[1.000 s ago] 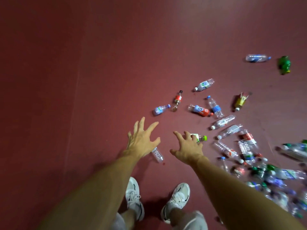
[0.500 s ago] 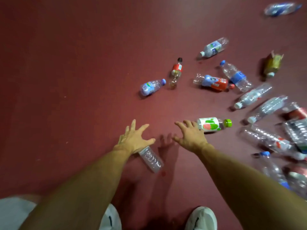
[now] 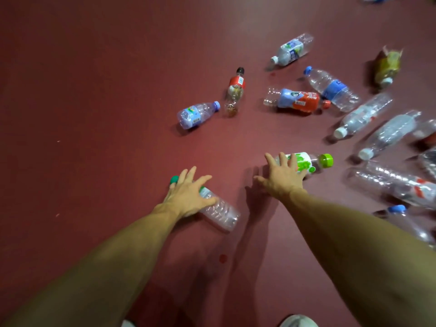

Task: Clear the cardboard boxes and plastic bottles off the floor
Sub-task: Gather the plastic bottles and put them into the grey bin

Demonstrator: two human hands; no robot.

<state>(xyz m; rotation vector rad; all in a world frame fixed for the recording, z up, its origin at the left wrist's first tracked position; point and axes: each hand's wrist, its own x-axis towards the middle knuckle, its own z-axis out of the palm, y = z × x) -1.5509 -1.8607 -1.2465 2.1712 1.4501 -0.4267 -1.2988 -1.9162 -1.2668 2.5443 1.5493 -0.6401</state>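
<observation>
Head view: left grip (image 3: pixel 186 197), fingers apart, rests on clear bottle (image 3: pixel 219 213), cap toward ten o'clock; right grip (image 3: pixel 280 178), fingers apart, over green-label bottle (image 3: pixel 304 162), cap toward three.

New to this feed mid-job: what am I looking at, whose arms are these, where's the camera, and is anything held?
There is no machine: these are a person's two bare arms, seen from one camera worn on the head, looking down at a red floor. Many plastic bottles lie scattered on it, mostly to the right. The left hand is spread over a clear bottle with a teal cap; the right hand is spread over a green-capped bottle. Neither hand grips anything yet. No cardboard boxes show.
</observation>
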